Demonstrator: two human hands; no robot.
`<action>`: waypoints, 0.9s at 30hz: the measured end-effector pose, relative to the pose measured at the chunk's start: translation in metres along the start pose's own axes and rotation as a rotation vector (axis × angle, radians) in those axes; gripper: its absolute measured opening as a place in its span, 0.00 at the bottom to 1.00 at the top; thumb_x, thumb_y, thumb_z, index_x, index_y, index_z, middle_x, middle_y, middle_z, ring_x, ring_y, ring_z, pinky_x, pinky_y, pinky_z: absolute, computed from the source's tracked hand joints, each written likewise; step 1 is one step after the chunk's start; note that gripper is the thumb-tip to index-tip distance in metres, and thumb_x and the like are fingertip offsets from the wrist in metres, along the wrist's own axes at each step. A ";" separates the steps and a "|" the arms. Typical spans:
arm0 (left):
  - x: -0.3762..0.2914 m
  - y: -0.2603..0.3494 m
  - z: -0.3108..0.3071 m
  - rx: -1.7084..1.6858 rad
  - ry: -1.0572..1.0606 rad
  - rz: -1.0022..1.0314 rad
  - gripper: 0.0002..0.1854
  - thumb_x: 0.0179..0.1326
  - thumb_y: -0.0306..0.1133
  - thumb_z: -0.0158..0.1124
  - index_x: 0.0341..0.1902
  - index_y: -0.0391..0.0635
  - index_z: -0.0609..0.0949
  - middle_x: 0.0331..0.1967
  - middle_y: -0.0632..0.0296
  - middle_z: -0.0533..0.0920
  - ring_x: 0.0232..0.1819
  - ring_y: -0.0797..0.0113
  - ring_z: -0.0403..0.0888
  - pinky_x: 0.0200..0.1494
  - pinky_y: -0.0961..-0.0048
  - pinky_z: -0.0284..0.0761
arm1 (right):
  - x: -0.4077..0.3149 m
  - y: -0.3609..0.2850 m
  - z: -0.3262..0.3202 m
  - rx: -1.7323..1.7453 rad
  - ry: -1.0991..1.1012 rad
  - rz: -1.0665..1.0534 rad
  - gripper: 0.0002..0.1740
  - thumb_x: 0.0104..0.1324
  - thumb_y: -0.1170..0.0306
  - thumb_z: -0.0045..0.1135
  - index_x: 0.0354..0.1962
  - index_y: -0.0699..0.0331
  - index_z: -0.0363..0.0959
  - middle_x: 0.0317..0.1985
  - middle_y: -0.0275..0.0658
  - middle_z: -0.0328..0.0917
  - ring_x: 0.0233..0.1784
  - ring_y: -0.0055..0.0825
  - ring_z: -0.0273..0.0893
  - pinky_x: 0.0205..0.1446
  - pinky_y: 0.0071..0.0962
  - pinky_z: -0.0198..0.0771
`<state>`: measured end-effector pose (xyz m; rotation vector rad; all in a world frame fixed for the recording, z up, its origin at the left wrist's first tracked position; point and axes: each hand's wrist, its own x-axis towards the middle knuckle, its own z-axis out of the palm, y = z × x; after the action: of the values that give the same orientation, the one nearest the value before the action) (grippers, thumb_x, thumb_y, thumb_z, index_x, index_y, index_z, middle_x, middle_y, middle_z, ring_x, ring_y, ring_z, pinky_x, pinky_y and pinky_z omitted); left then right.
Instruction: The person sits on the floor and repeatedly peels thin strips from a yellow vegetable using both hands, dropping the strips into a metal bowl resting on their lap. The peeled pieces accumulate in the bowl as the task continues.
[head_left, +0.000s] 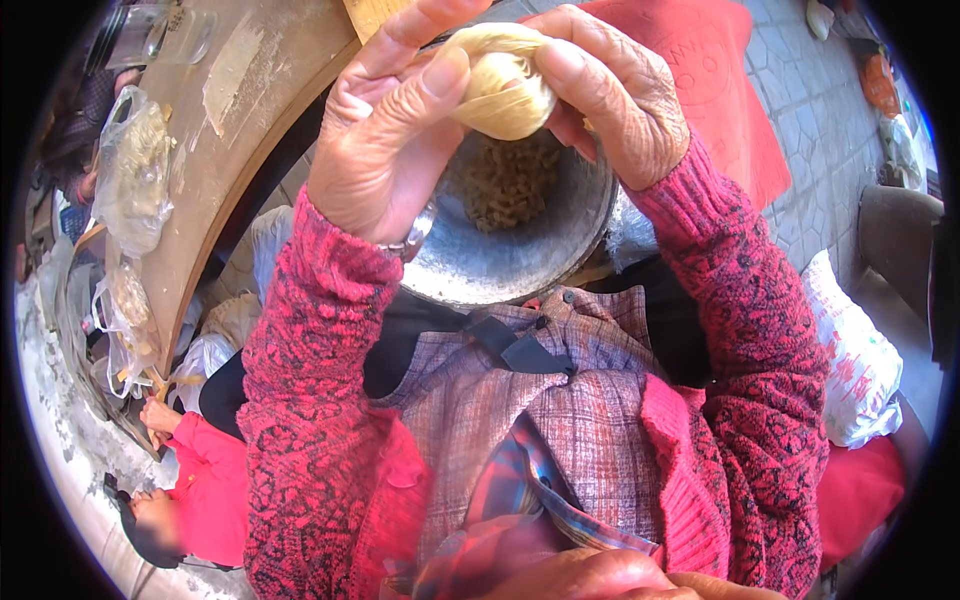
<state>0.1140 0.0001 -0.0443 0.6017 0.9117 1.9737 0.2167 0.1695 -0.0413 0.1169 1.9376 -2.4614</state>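
Observation:
Between my two raised hands is a small wound bundle of pale yellow, thread-like fibre (506, 94), with smooth strands looped around a hollow. My left hand (386, 139) pinches its left side with the thumb, the fingers being behind or raised. On the right, the thumb of my right hand (615, 101) presses against the bundle, with other fingers partly hidden behind it. Below the bundle sits a round grey metal basin (480, 274) holding many small tan-brown pieces (510, 191), whose kind I cannot tell. My hands and the bundle cover the basin's far side.
A worn wooden table (225, 142) curves along the left, bearing a clear plastic bag (135, 176) and a clear jar (169, 34). A red covering (712, 97) lies upper right. A stuffed white bag (855, 360) rests at right. A person in red (214, 487) is lower left.

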 end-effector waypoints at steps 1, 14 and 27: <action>0.001 -0.001 0.001 -0.020 -0.024 0.007 0.23 0.63 0.26 0.53 0.63 0.42 0.65 0.59 0.59 0.69 0.60 0.66 0.67 0.63 0.65 0.61 | -0.001 -0.001 -0.003 0.043 -0.012 0.034 0.14 0.70 0.63 0.43 0.43 0.64 0.70 0.24 0.27 0.67 0.26 0.11 0.63 0.27 0.14 0.58; 0.006 0.004 0.016 1.149 -0.043 0.306 0.22 0.58 0.35 0.63 0.55 0.42 0.74 0.48 0.59 0.76 0.50 0.69 0.74 0.53 0.75 0.70 | -0.004 0.009 0.003 -0.142 0.014 -0.112 0.15 0.68 0.59 0.44 0.32 0.61 0.72 0.19 0.27 0.65 0.22 0.12 0.61 0.25 0.16 0.56; 0.003 -0.004 0.013 0.055 -0.047 -0.170 0.27 0.69 0.51 0.40 0.53 0.39 0.75 0.42 0.53 0.77 0.37 0.70 0.77 0.44 0.69 0.76 | 0.006 0.041 0.006 0.035 0.083 -0.290 0.36 0.58 0.59 0.62 0.56 0.66 0.54 0.43 0.39 0.71 0.34 0.20 0.74 0.34 0.15 0.67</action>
<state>0.1228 0.0089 -0.0390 0.5796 0.9589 1.7808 0.2127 0.1539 -0.0795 -0.0689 2.0786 -2.7088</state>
